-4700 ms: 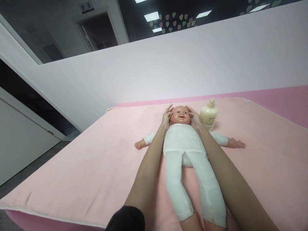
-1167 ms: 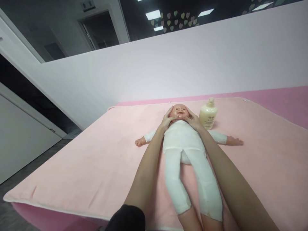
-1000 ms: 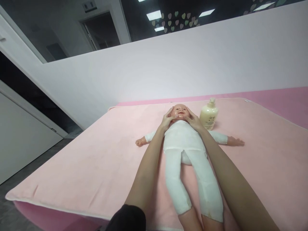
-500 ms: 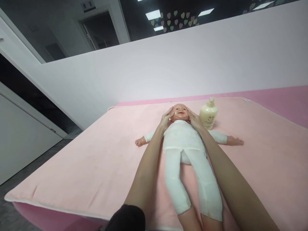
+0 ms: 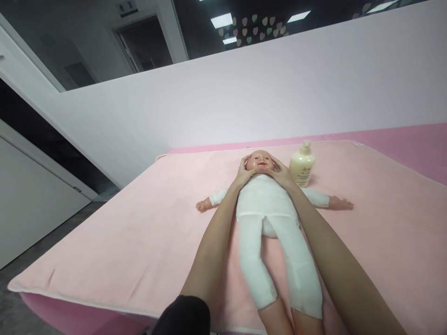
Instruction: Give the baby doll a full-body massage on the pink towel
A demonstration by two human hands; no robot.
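Observation:
A baby doll with a white cloth body lies on its back, head away from me, arms spread to both sides. My left hand cups the left side of its head, with the thumb on the chin. On the other side my right hand does the same, its thumb reaching in below the mouth. The fingers of both hands curl round behind the cheeks and are partly hidden. Close to my right hand stands a pale yellow pump bottle, upright and touched by neither hand.
A light pink towel covers the table under the doll. Its near left edge hangs over a darker pink padded side. Behind runs a white wall with a dark window above. A white door panel is at the left.
Earlier my hands lay along the temples; the thumbs moved in to the chin, drew back outward half a second ago, and are on the chin again. The bottle has stayed put.

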